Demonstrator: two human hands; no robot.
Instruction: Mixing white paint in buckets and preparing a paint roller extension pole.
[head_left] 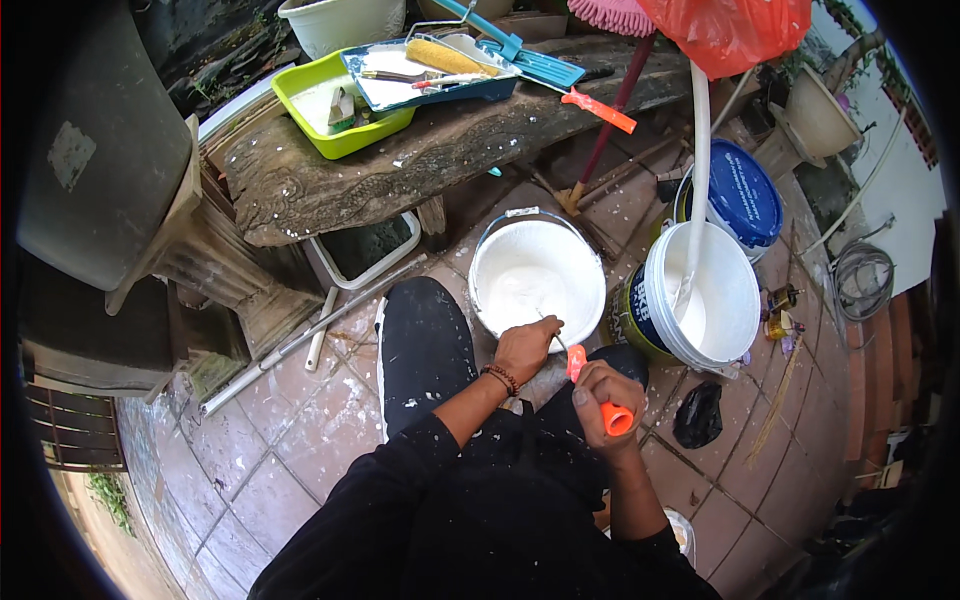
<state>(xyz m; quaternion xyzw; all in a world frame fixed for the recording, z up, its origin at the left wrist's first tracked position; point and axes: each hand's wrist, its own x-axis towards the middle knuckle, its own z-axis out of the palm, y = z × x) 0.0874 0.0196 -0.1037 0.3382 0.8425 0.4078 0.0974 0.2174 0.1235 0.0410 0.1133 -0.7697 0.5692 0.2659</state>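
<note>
Between my knees stands a white bucket [497, 290] coated inside with white paint. My right hand [606, 402] is closed around the orange handle [616, 419] of what looks like a paint roller frame. A thin metal rod [557, 342] runs from that handle toward the bucket. At the bucket's near rim, my left hand [532, 352] has its fingers closed on the rod. Whatever sits at the rod's far end is hidden by that hand.
Right of the bucket, a large paint pail [735, 345] has a white pole standing in it, with a blue-lidded pail [745, 195] behind. A wooden bench [300, 190] bears a green tray [365, 143] and a blue paint tray [485, 92]. A black plastic bag [698, 415] lies on the tiles.
</note>
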